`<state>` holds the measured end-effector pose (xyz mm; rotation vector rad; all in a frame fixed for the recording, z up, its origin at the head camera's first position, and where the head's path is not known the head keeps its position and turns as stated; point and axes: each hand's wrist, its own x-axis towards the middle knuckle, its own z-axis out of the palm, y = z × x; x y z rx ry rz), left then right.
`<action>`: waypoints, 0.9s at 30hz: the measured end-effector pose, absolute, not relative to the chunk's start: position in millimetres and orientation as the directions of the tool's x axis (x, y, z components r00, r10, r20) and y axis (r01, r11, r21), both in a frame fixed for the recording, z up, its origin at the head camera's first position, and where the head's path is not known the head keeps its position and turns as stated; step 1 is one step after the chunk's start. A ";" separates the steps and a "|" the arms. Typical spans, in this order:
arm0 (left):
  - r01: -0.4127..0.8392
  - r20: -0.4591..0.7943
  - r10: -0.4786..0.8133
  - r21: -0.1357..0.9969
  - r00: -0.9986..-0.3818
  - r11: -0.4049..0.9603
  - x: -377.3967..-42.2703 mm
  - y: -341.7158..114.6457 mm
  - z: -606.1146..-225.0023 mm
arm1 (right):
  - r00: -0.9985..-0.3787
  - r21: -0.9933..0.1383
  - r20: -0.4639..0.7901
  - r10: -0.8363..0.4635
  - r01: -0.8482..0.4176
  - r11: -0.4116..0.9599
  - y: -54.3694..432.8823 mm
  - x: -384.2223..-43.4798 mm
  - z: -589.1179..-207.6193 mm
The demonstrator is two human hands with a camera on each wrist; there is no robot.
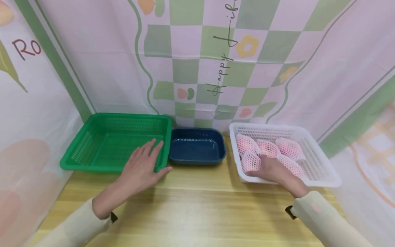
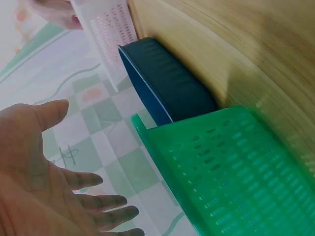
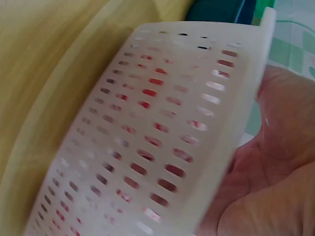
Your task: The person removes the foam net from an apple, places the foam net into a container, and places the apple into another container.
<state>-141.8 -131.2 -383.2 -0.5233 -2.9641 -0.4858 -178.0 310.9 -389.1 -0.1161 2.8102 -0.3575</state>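
Several round items in pink-and-white foam nets (image 1: pixel 290 148) lie in a white perforated basket (image 1: pixel 324 175). My right hand (image 1: pixel 274 169) reaches over the front rim into it. Its thumb and index finger lie against the front-left netted item (image 1: pixel 250 162); the other fingertips are hidden. In the right wrist view, the basket wall (image 3: pixel 162 123) covers most of the fingers of the right hand (image 3: pixel 280 162). My left hand (image 1: pixel 140 168) hovers over the front right corner of a green basket (image 1: pixel 80 137), fingers spread and holding nothing. The left wrist view shows the same hand (image 2: pixel 54 182) with straight fingers.
A dark blue dish (image 1: pixel 197 160) stands between the two baskets, close beside the green one. All three stand on a wooden table (image 1: pixel 197 209), against a checkered cloth (image 1: pixel 216 72) that hangs behind. More printed cloth hangs on both sides.
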 end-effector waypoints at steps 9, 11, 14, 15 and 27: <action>0.365 0.145 0.336 0.311 -0.931 0.877 -136.3 -127.5 -383.1 | -0.932 -0.276 -0.343 -0.118 -0.020 0.961 309.0 -194.1 -403.4; 0.369 0.144 0.340 0.318 -0.929 0.874 -134.7 -126.7 -383.4 | -0.934 -0.269 -0.343 -0.098 -0.002 0.963 308.2 -195.8 -405.1; 0.371 0.141 0.343 0.328 -0.929 0.869 -132.5 -125.8 -383.5 | -0.943 -0.270 -0.325 -0.068 0.024 0.963 307.7 -195.7 -405.6; 0.372 0.140 0.344 0.329 -0.928 0.868 -131.9 -125.5 -383.8 | -0.947 -0.276 -0.315 -0.062 0.029 0.961 307.7 -195.0 -405.2; 0.380 0.153 0.349 0.341 -0.925 0.860 -128.6 -124.0 -387.1 | -0.968 -0.296 -0.235 -0.085 -0.013 0.955 308.3 -179.7 -366.6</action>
